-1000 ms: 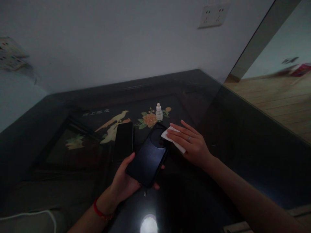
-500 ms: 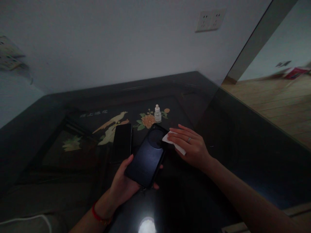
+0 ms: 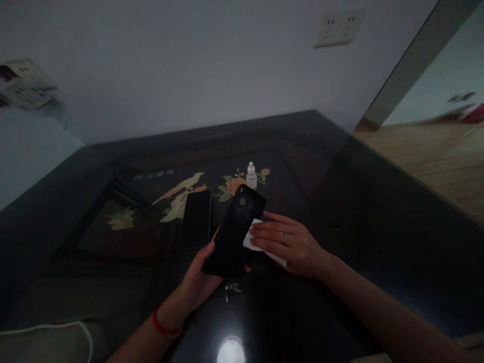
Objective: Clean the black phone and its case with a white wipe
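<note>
My left hand [image 3: 202, 275] grips a dark smartphone [image 3: 231, 239] by its lower end, thumb along the left edge. The phone is tilted, and its face towards me looks nearly black, with a round patch near the top. A small silvery charm [image 3: 231, 288] dangles from the bottom end. Folded white tissue [image 3: 252, 236] is pinched under the fingers of my right hand [image 3: 293, 247], which wears a ring. The tissue is against the phone's right side. A second black phone [image 3: 195, 220] lies flat to the left of the held one.
Behind the held phone stands a small clear dropper bottle [image 3: 251, 176] with a white top. The glossy black table [image 3: 302, 302] bears a bird and flower picture. A white cable [image 3: 56, 326] runs at the lower left. Wall sockets [image 3: 340, 27] are beyond the table.
The phone has tilted in my left hand, its face going from bluish to black. My right hand has brought the tissue down along the phone's right side. The view has shifted slightly.
</note>
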Demonstrator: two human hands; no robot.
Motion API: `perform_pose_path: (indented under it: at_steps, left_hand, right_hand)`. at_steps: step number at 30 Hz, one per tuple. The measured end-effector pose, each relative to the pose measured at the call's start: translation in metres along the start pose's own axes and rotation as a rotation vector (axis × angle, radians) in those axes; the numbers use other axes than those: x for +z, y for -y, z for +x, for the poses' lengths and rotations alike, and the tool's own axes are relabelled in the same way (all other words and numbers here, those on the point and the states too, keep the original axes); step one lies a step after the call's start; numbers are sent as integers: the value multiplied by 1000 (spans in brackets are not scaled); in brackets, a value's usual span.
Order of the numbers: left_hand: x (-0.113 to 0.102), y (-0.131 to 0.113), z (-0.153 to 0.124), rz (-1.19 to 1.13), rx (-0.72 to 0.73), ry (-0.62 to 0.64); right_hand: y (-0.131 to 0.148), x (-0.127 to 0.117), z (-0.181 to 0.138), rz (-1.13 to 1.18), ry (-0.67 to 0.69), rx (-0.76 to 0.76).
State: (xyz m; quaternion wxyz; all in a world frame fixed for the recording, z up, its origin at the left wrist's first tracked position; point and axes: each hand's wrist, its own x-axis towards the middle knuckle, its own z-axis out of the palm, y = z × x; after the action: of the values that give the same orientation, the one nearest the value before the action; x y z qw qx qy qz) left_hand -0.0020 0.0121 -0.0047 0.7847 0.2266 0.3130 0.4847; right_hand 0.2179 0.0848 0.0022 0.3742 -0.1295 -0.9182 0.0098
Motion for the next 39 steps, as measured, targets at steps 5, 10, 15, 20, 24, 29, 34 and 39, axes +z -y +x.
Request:
perform_pose_path:
  at_steps: [5, 10, 15, 20, 24, 29, 34, 39]
  left_hand:
    - [2, 0, -2, 52, -52, 20]
    - [-2, 0, 0, -75, -30, -34]
    - [-1, -1, 1, -133, -32, -36]
    - [0, -1, 0, -139, -42, -24]
    - [-3, 0, 1, -156, -73, -41]
    - [-1, 1, 3, -165, -36, -55]
    - [-3, 2, 4, -168, -52, -33]
    - [-4, 0, 5, -177, -26, -36]
  right_hand:
    - [-12, 0, -4, -146, -99, 169]
    - [6, 5, 1, -24, 15, -1]
    - [13, 4, 3, -48, -42, -34]
    - [14, 5, 4, -99, -53, 65]
    - [32, 9, 8, 5, 11, -152]
    - [21, 7, 5, -99, -61, 34]
    - [24, 9, 5, -17, 2, -43]
    - [29, 11, 4, 48, 43, -66]
